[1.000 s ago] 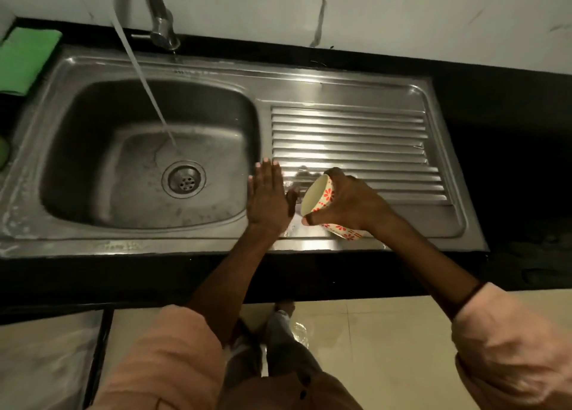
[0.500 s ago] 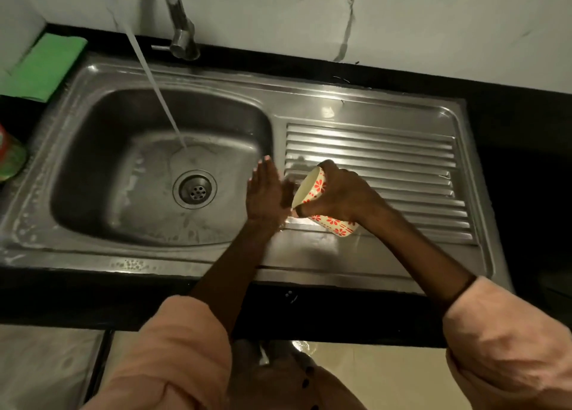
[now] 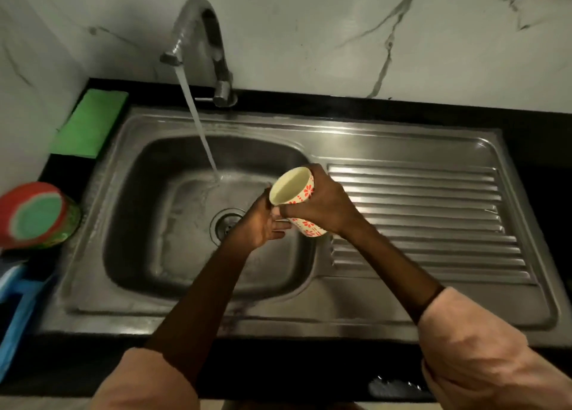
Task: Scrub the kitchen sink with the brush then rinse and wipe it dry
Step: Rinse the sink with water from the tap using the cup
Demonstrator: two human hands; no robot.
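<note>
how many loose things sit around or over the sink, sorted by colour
green: 1, cloth
red and green: 1, round container
blue: 1, item at the left edge
white with red flowers: 1, cup held by the right hand
total: 4

No legible text, labels, brands or numbers in view. Cup (image 3: 297, 193): red flower print only, no lettering. Round red and green lid (image 3: 34, 214) at left: blurred, nothing readable. Sink (image 3: 402, 149) and tap (image 3: 198, 28): no visible markings
</note>
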